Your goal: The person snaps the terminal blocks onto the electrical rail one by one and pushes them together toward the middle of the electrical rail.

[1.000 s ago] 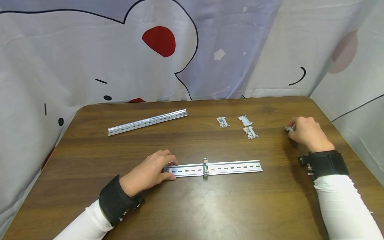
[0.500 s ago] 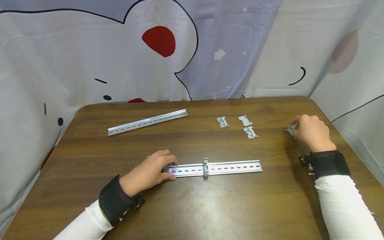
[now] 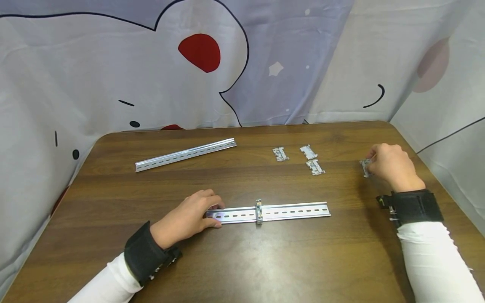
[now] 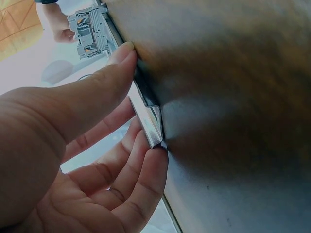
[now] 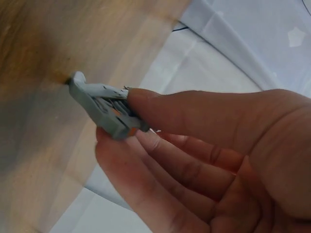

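My left hand [image 3: 189, 219] grips the left end of a slotted metal DIN rail [image 3: 295, 211], thumb along the near edge and fingers at the far edge and end. A grey terminal block [image 3: 259, 211] is mounted upright across that rail, right of the hand; the left wrist view shows its orange-marked side. Over at the table's right side, my right hand [image 3: 392, 166] pinches another grey terminal block [image 5: 104, 109] between thumb and fingers. In the right wrist view it is tilted, with the tabletop behind it.
A second DIN rail [image 3: 185, 155] lies slantwise at the back left of the wooden table [image 3: 242, 261]. Three loose terminal blocks lie flat at the back right, one terminal block [image 3: 280, 154] apart from the other two. A printed curtain [image 3: 265, 63] hangs behind.
The block in my right hand has turned in the fingers, and that hand has shifted slightly back. My left hand and the rail have stayed in place.
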`<control>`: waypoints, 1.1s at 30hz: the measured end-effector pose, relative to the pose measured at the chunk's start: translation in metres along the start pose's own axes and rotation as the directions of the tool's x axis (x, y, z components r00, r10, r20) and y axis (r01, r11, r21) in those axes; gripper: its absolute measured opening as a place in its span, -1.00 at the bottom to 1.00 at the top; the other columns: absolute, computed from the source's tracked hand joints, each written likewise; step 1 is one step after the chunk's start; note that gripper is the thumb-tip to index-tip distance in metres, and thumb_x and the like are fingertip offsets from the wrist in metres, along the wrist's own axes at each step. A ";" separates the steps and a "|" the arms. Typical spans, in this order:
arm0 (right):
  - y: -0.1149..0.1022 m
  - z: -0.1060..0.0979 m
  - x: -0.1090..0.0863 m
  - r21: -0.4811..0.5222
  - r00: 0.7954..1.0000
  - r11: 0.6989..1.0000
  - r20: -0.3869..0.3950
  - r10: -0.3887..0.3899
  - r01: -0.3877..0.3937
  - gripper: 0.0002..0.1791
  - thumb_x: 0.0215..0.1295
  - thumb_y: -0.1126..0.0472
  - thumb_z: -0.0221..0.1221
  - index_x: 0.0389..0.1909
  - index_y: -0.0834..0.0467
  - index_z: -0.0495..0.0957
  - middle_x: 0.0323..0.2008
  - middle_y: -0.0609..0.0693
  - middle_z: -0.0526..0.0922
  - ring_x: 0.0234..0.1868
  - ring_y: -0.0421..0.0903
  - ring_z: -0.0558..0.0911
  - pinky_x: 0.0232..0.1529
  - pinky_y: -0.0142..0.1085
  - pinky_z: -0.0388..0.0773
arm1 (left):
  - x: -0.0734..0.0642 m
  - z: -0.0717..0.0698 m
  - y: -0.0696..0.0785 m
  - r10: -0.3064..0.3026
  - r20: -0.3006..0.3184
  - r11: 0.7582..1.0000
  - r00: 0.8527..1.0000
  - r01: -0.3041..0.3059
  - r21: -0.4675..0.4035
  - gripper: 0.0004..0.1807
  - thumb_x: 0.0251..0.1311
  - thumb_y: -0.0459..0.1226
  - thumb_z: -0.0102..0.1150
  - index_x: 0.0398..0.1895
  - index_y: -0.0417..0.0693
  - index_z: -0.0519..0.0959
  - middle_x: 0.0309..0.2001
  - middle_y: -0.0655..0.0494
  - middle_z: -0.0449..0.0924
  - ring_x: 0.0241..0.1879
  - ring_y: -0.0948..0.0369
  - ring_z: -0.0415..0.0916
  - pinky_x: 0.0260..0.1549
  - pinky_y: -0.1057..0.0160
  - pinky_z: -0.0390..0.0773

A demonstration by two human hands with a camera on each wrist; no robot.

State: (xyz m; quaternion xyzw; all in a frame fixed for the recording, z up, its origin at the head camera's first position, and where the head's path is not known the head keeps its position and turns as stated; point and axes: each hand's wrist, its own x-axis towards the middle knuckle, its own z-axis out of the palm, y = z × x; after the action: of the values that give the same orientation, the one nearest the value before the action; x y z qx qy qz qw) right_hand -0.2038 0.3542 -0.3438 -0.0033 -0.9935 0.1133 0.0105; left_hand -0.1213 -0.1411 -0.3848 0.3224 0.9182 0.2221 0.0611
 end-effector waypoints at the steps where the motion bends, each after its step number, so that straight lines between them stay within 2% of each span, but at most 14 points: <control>1: -0.002 -0.001 -0.001 0.001 1.000 1.000 0.005 -0.004 0.004 -0.75 -0.02 0.31 0.27 -0.27 0.32 0.60 -0.42 0.24 0.65 -0.39 0.28 0.60 -0.48 0.08 0.46 | 0.000 0.000 0.000 -0.001 0.001 1.000 1.000 0.001 -0.001 -0.63 0.00 -0.14 0.48 -0.12 -0.01 0.62 -0.23 0.18 0.51 -0.24 0.22 0.44 -0.26 0.23 0.49; 7: -0.008 -0.005 -0.004 0.004 1.000 1.000 0.020 -0.019 0.019 -0.72 0.00 0.30 0.31 -0.26 0.36 0.59 -0.45 0.19 0.64 -0.38 0.23 0.60 -0.39 0.09 0.46 | 0.000 0.000 0.001 -0.005 0.004 1.000 1.000 0.005 -0.005 -0.63 0.00 -0.15 0.48 -0.12 -0.02 0.62 -0.22 0.18 0.51 -0.25 0.22 0.44 -0.26 0.24 0.49; 14: -0.018 -0.013 -0.008 0.004 0.996 0.997 0.018 -0.083 0.083 -0.68 0.00 0.30 0.31 -0.20 0.39 0.64 -0.43 0.23 0.67 -0.35 0.23 0.60 -0.35 0.12 0.47 | 0.000 0.000 0.000 0.007 0.000 1.000 1.000 -0.007 -0.003 -0.63 0.00 -0.15 0.48 -0.12 -0.02 0.62 -0.22 0.17 0.51 -0.23 0.21 0.45 -0.25 0.22 0.50; 19: -0.027 -0.018 -0.011 0.019 0.994 0.994 0.018 -0.106 0.106 -0.71 0.00 0.30 0.32 -0.23 0.38 0.65 -0.45 0.19 0.67 -0.37 0.16 0.59 -0.40 0.02 0.48 | 0.000 0.000 0.000 0.015 -0.005 1.000 1.000 -0.015 0.000 -0.62 0.00 -0.15 0.48 -0.11 -0.02 0.62 -0.21 0.17 0.52 -0.22 0.23 0.45 -0.23 0.21 0.51; 26: -0.038 -0.025 -0.018 0.071 0.990 0.989 0.056 -0.132 0.128 -0.70 -0.02 0.29 0.39 -0.25 0.34 0.63 -0.48 0.06 0.66 -0.38 0.04 0.59 -0.44 -0.19 0.44 | 0.000 0.000 -0.001 0.006 -0.007 1.000 1.000 -0.006 -0.004 -0.63 0.01 -0.14 0.48 -0.12 0.00 0.62 -0.20 0.17 0.53 -0.22 0.24 0.46 -0.22 0.20 0.51; 33: -0.048 -0.030 -0.024 0.070 0.986 0.986 0.060 -0.157 0.153 -0.69 -0.03 0.29 0.40 -0.22 0.30 0.64 -0.50 0.00 0.69 -0.38 0.03 0.61 -0.38 -0.17 0.45 | 0.000 0.000 -0.001 -0.005 -0.003 1.000 1.000 0.005 -0.013 -0.63 0.01 -0.13 0.48 -0.12 -0.01 0.62 -0.20 0.17 0.53 -0.20 0.25 0.46 -0.19 0.17 0.52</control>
State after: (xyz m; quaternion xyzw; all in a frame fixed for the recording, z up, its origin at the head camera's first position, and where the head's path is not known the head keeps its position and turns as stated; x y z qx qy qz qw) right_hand -0.1795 0.3139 -0.3047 0.0781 -0.9863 0.1447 -0.0129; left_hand -0.1219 -0.1419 -0.3856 0.3194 0.9176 0.2284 0.0623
